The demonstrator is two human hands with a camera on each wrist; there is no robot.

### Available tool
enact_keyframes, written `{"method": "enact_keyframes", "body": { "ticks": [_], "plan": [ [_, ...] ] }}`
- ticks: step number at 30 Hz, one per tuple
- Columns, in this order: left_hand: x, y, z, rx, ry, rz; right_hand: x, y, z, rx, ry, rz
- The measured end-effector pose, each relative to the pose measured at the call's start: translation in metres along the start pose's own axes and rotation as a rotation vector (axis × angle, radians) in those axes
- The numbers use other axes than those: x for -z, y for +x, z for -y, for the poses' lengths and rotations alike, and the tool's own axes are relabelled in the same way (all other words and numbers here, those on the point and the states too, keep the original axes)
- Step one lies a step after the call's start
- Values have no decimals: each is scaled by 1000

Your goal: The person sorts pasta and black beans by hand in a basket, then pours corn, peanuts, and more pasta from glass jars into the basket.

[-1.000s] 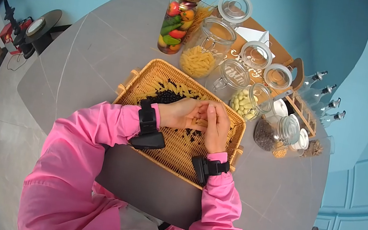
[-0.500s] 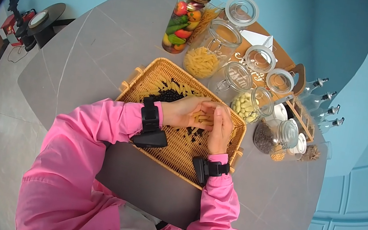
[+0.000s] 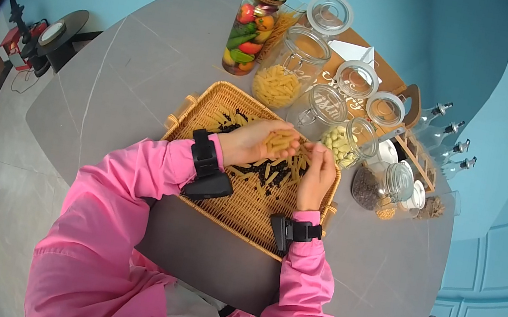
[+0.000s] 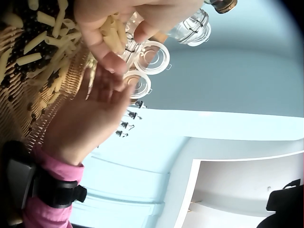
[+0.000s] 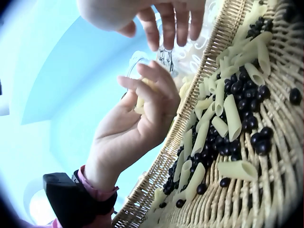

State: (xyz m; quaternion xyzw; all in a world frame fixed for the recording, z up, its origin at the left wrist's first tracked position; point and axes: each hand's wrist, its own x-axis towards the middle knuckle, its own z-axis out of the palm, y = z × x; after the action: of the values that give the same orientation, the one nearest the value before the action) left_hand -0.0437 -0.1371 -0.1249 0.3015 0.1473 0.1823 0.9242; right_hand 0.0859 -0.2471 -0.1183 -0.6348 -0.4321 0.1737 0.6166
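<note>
Several pieces of penne pasta (image 3: 279, 141) lie in the cupped palm of my left hand (image 3: 249, 145), its fingers curled about them above the wicker basket (image 3: 237, 217). Seen from the left wrist, the pasta (image 4: 114, 37) shows between thumb and fingers. My right hand (image 3: 317, 181) is held just to the right, its relaxed fingertips close to the left fingertips. In the right wrist view those fingers hang loosely with nothing between them. Under both hands, loose penne (image 5: 232, 118) and black beans (image 5: 246, 99) are mixed together in the basket.
Behind the basket stand a tall jar of colourful vegetables (image 3: 245, 39), an open clip-lid jar of penne (image 3: 277, 86) and a jar of pale beans (image 3: 339, 144). To the right are a dark-filled jar (image 3: 366, 188) and several glass bottles (image 3: 434, 115). The grey table (image 3: 126, 80) extends leftward.
My two hands were cupped together; now the right has drawn away to the right and the left has risen slightly, turning its palm so the penne shows more. More of the basket's contents is visible.
</note>
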Motion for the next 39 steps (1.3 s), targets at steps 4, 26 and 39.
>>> {"method": "enact_keyframes", "body": {
  "ticks": [4,26,39],
  "plan": [
    [3,-1,-10,-173,63,-120,-3,-1,-14,106,-435,98],
    [-73,-4,-88,-502,889,-289,-17,-19,-18,383,-694,221],
    [-56,86,-171,-667,2088,-350,-13,-20,-21,361,-647,221]
  ]
}}
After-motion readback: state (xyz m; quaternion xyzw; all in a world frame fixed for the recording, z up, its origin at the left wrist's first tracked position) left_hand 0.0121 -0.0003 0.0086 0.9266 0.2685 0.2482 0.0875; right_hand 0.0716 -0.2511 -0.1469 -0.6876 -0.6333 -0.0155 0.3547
